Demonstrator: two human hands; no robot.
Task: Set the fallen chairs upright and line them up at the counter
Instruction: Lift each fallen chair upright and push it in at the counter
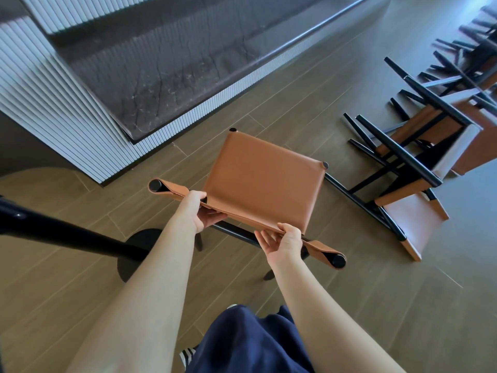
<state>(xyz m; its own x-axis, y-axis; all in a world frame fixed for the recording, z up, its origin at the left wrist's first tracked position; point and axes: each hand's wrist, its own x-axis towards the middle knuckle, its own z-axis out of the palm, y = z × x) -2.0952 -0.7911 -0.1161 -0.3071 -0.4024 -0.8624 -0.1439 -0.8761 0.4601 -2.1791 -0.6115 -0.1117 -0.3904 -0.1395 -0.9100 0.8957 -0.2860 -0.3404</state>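
Upright chair [263,179] at frame centre, facing the worktop [161,63] at upper left. Left hand [200,211] and right hand [285,243] each curl round the top edge of its backrest [242,217]. The leather sling probably flexes, so the stiff black frame would likely give a firmer hold. Fallen chairs [419,146] lie at right.

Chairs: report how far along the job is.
Done: one chair stands upright beside the counter. In hand: the left hand and right hand grip its backrest, apparently positioning it. Left: at least two fallen chairs lie piled on the floor to the right.
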